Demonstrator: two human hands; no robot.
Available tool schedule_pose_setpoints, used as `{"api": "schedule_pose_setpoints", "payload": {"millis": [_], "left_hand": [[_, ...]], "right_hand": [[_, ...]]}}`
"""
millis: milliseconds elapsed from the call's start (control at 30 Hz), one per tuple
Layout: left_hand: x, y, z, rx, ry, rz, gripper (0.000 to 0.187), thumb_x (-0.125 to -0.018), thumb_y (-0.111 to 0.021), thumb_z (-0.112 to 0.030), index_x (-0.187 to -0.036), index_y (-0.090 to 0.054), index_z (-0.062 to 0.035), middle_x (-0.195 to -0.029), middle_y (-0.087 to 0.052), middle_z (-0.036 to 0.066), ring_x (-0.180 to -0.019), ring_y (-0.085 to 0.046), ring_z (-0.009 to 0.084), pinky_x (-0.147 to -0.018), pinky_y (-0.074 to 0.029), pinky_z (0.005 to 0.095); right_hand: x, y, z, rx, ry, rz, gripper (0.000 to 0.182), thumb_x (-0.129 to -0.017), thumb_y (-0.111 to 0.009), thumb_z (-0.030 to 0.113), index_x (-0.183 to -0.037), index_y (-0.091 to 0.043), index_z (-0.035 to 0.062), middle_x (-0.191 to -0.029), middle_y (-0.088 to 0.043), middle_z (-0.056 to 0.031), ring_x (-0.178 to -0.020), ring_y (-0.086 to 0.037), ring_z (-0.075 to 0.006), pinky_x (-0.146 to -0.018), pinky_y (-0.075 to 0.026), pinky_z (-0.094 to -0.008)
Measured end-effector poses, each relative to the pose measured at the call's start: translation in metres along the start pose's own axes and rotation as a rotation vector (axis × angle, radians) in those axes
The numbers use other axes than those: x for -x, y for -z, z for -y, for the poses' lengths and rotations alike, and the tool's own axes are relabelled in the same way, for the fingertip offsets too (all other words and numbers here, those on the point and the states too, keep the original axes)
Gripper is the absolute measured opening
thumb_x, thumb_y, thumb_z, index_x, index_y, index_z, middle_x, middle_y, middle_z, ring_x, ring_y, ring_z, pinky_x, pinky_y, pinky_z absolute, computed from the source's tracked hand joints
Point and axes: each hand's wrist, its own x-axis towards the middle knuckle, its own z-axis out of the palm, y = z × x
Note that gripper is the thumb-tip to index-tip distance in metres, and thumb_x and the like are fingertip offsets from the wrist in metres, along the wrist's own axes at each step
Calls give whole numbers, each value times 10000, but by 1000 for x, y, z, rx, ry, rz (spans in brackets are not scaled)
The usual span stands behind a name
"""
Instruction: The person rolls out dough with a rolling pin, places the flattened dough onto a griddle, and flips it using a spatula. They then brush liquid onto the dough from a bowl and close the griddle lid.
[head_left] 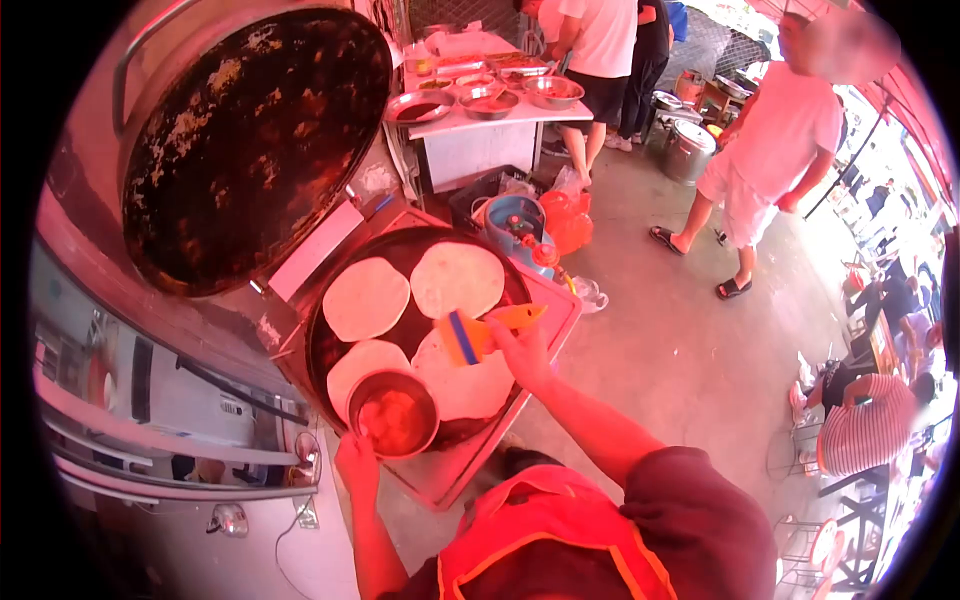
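My left hand (356,462) is closed on the rim of a metal bowl (434,418) with reddish-orange contents. The bowl is over the front left flatbread (362,362) and covers part of it. In my right hand (522,352) is a pastry brush (468,338) with an orange handle and a blue band, held above the front right flatbread (480,388). Two more flatbreads, one at the back left (366,299) and one at the back right (457,280), lie on the round dark griddle (405,240). All of them look pale.
The griddle's large blackened lid (260,150) stands raised at the left. Beyond the griddle are a blue bucket (513,215) and a red plastic bag (567,222). Metal bowls (490,103) stand on a table (465,155). A person (765,150) walks at the right.
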Motion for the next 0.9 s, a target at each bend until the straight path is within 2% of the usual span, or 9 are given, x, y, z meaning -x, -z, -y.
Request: {"api": "schedule_pose_setpoints", "payload": {"millis": [100, 300, 400, 467, 533, 767, 800, 867, 900], "left_hand": [[6, -4, -30, 30, 74, 59, 360, -922, -545, -316, -859, -588, 36, -784, -609, 272, -745, -620, 438, -633, -459, 493], [25, -22, -69, 87, -14, 107, 304, -913, -534, -261, -815, -572, 25, -781, -593, 283, -761, -595, 467, -629, -447, 511], [35, -35, -89, 151, -1, 166, 268, -907, -534, -244, -840, -570, 13, -748, -595, 272, -733, -600, 462, -617, -454, 522], [46, -45, -106, 150, -36, 175, 252, -899, -537, -234, -833, -560, 8, -740, -599, 269, -736, -604, 459, -621, -459, 531], [52, -55, -119, 153, -68, 193, 238, -891, -547, -230, -851, -566, 4, -748, -599, 267, -752, -608, 451, -618, -464, 515], [78, -103, -178, 313, -138, 472, 290, -896, -537, -217, -1113, -633, -51, -918, -639, 246, -835, -629, 429, -695, -502, 487], [85, -117, -186, 379, -153, 485, 246, -889, -541, -207, -1020, -644, -27, -902, -642, 235, -787, -641, 394, -668, -494, 457], [87, -158, -172, 342, -191, 571, 219, -873, -558, -185, -830, -565, 30, -719, -573, 232, -634, -595, 349, -597, -440, 456], [89, -169, -182, 256, -327, 478, 236, -871, -557, -180, -786, -541, 40, -679, -548, 226, -606, -576, 350, -585, -431, 457]], "right_hand": [[34, -29, 26, -166, -97, 190, 143, -934, -588, 129, -980, -618, -3, -706, -626, -38, -617, -621, -102, -586, -503, -255], [63, -18, 4, 328, -48, 319, 176, -930, -596, 179, -1019, -638, 33, -747, -661, -65, -656, -636, -110, -578, -506, -263], [74, 33, 21, 410, 20, 219, 265, -902, -617, 176, -1099, -604, -1, -802, -659, -123, -686, -630, -151, -606, -500, -322], [89, 78, 45, 298, -185, 96, 296, -927, -607, 173, -1196, -568, 53, -930, -641, -56, -714, -597, -116, -620, -498, -258], [109, 145, 31, 335, -149, -18, 334, -951, -567, 160, -1265, -515, 60, -1099, -592, -71, -728, -584, -107, -589, -499, -241], [206, 338, -18, 534, -457, -490, 313, -940, -586, 244, -1198, -546, 71, -1055, -607, -93, -676, -621, -144, -525, -500, -272], [206, 338, 1, 563, -538, -559, 270, -901, -582, 164, -1157, -586, 78, -900, -670, -93, -746, -666, -184, -617, -533, -343], [207, 360, -27, 664, -409, -616, 270, -862, -615, 208, -1086, -617, 57, -944, -672, -154, -847, -661, -325, -766, -518, -403], [201, 364, -18, 735, -312, -619, 274, -857, -617, 206, -1084, -615, 53, -962, -667, -159, -863, -656, -330, -767, -517, -399]]}}
